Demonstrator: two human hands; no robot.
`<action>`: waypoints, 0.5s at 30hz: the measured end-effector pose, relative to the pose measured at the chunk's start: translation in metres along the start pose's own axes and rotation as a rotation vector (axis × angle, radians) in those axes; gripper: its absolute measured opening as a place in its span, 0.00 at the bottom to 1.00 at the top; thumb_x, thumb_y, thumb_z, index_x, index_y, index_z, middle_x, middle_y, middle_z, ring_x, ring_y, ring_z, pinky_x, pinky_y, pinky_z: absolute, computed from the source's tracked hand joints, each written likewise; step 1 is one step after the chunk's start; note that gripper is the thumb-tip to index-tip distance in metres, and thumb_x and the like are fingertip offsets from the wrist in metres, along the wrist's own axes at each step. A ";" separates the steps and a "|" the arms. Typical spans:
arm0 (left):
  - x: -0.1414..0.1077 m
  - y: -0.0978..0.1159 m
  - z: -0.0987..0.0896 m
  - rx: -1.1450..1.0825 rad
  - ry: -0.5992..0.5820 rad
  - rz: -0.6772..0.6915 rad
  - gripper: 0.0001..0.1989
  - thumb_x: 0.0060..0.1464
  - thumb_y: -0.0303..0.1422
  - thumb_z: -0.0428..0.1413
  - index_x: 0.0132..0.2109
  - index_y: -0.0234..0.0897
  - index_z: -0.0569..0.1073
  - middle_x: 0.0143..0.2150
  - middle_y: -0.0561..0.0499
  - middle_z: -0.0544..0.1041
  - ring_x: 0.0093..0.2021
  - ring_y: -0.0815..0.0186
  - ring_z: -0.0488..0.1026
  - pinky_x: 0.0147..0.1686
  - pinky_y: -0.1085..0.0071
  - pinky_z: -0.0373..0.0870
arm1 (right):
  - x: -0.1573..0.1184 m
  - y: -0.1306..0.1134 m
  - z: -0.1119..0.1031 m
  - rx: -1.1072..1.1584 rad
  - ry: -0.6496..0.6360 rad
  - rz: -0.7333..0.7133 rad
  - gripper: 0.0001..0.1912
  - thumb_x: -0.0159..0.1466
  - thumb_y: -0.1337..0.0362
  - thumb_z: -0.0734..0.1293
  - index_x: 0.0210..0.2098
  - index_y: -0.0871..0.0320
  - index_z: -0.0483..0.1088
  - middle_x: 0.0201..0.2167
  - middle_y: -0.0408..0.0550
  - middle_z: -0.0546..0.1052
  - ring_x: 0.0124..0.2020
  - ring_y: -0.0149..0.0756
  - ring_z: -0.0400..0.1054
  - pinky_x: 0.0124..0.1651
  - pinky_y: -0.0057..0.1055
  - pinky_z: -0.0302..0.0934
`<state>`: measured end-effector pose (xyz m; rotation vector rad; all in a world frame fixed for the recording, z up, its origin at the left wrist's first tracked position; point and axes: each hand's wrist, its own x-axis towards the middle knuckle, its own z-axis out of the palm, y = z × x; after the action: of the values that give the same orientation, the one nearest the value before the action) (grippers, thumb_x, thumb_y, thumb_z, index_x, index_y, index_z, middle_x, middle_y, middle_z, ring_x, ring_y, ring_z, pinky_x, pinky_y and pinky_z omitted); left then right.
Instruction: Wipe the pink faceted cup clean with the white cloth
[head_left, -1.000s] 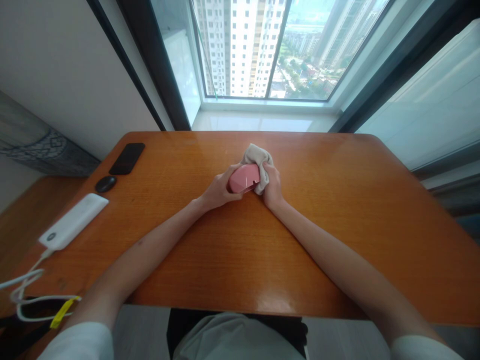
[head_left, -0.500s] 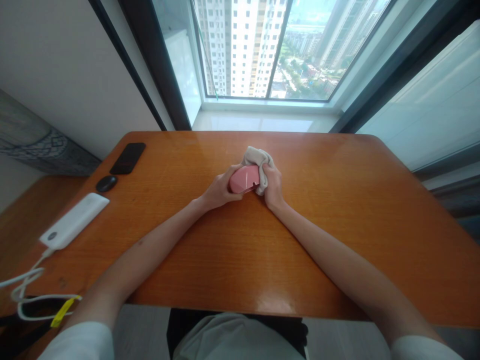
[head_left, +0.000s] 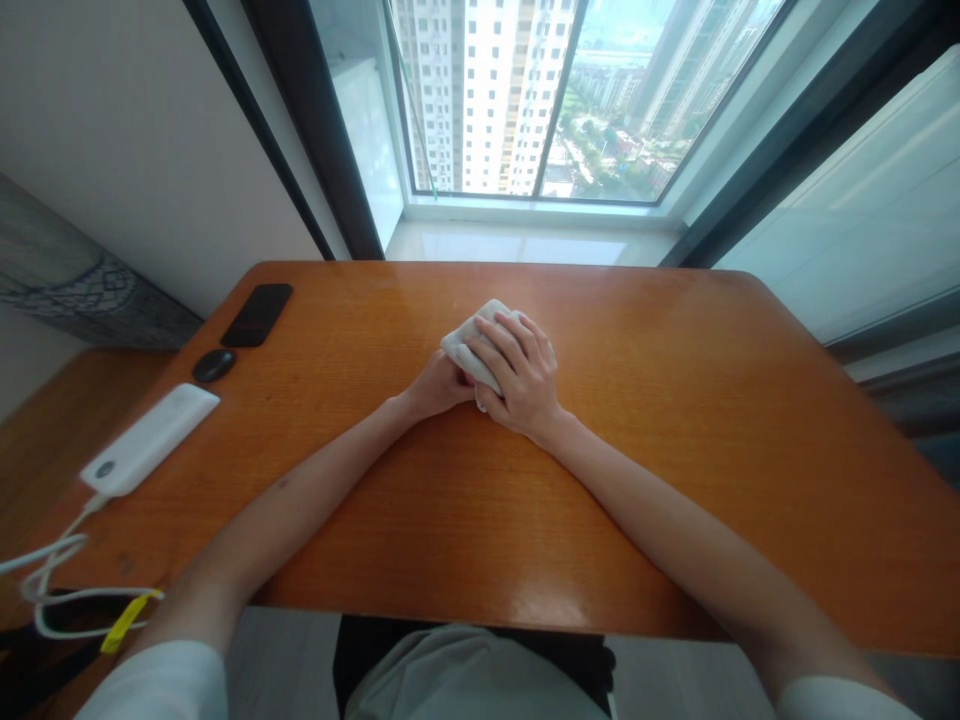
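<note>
A light grey cloth [head_left: 463,343] lies folded over a pink hard-shelled object [head_left: 470,379], possibly a case, above the middle of the table. Only a sliver of pink shows under the cloth; its exact kind is unclear. My left hand [head_left: 439,384] grips the pink object from the left, its fingers mostly covered by the cloth. Over the top, my right hand [head_left: 523,378] presses the cloth against it, fingers curved around the cloth and pointing up and left.
On the wooden table [head_left: 675,450], a black phone [head_left: 257,315], a black mouse [head_left: 214,365] and a white power strip or power bank [head_left: 150,440] lie along the left side. A white cable [head_left: 56,575] with a yellow tag [head_left: 126,625] trails at the near left. A window [head_left: 525,100] stands behind the table.
My right hand has moved from the object's right side to over its top, spreading the cloth across it. The pink surface, plainly visible before, is now almost wholly covered.
</note>
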<state>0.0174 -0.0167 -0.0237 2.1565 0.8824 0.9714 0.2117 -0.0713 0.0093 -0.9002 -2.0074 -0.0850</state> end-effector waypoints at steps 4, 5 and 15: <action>0.002 0.000 0.001 -0.034 -0.010 -0.023 0.16 0.52 0.43 0.69 0.37 0.34 0.77 0.35 0.50 0.82 0.35 0.61 0.77 0.35 0.67 0.77 | -0.001 0.000 0.002 0.045 0.077 0.063 0.25 0.70 0.58 0.67 0.67 0.43 0.74 0.71 0.46 0.75 0.75 0.59 0.65 0.79 0.66 0.52; 0.002 0.001 0.001 -0.046 -0.011 -0.033 0.18 0.51 0.43 0.69 0.40 0.34 0.77 0.37 0.50 0.82 0.37 0.61 0.78 0.36 0.68 0.77 | -0.001 0.000 0.002 0.056 0.088 0.085 0.25 0.70 0.59 0.67 0.66 0.43 0.75 0.71 0.47 0.75 0.74 0.58 0.65 0.79 0.66 0.52; 0.000 0.014 -0.005 -0.081 -0.017 -0.050 0.41 0.53 0.41 0.71 0.69 0.39 0.67 0.51 0.47 0.83 0.44 0.59 0.81 0.42 0.68 0.78 | 0.006 0.004 0.002 0.184 0.221 0.172 0.22 0.77 0.59 0.60 0.66 0.49 0.74 0.66 0.54 0.79 0.70 0.52 0.70 0.74 0.59 0.63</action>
<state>0.0183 -0.0237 -0.0109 2.0620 0.8694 0.9472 0.2111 -0.0645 0.0113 -0.9003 -1.6971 0.0920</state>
